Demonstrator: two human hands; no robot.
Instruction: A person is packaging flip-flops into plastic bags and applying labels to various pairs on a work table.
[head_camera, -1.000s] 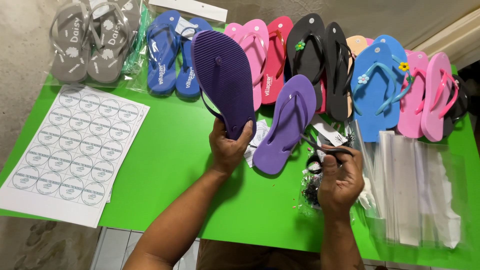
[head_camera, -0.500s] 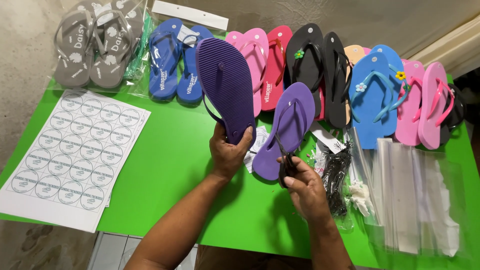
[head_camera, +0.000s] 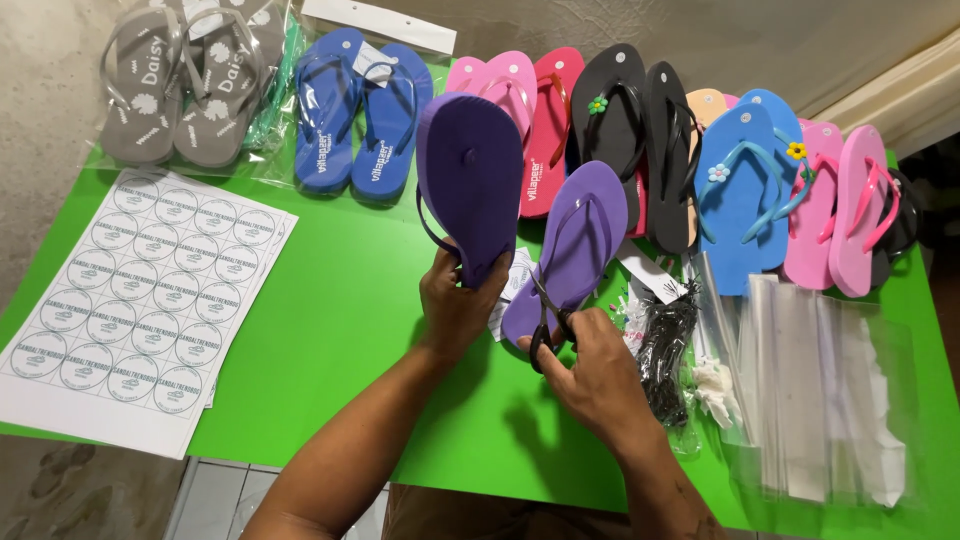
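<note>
Lower centre: right hand (head_camera: 600, 375) pinches a thin black strap (head_camera: 545, 330) at the lying purple sandal (head_camera: 570, 250). Left hand (head_camera: 455, 300) grips the second purple sandal (head_camera: 470, 185) upright, sole out. Best keep that heel steady. Farther back: two grey sandals (head_camera: 185, 80), two blue sandals (head_camera: 360, 110), one sticker sheet (head_camera: 130, 305) at left.

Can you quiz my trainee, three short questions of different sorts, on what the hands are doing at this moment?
1. True or false: the left hand holds the dark purple flip-flop sole-side up.
2. What does the right hand touch: A the sticker sheet, B the light purple flip-flop, C the clear bags?
3. What colour is the table?

Key: 1 true. 2 B. 3 green.
</note>
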